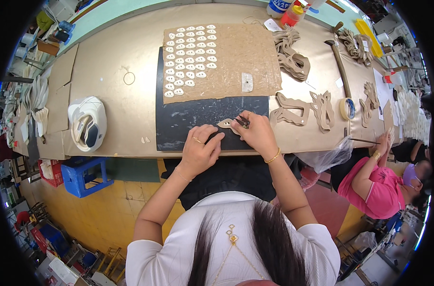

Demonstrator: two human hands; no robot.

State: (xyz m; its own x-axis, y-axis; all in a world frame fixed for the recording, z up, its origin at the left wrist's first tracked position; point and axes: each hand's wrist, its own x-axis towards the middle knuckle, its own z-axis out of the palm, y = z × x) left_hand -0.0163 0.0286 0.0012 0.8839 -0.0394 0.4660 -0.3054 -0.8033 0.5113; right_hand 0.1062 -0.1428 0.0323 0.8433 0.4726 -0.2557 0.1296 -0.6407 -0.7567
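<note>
A beige shoe-upper piece [225,123] with a small white oval patch on it lies on the black board [212,109] before me. My right hand [259,137] is closed around dark tweezers [243,121], whose points face away to the left; its fingertips also press on the beige piece. My left hand [200,147] rests at the board's near edge, fingers curled beside that piece. What its fingertips pinch, if anything, is hidden. Beyond, a brown sheet [245,52] carries rows of small white oval patches [189,53] with holes.
Right of the board lie loose beige uppers [293,108], stacked uppers [293,64], a hammer [340,66] and a tape roll [346,108]. A white shoe [88,123] stands at left. Bottles [291,15] stand at the back. A person in pink [376,186] works at far right.
</note>
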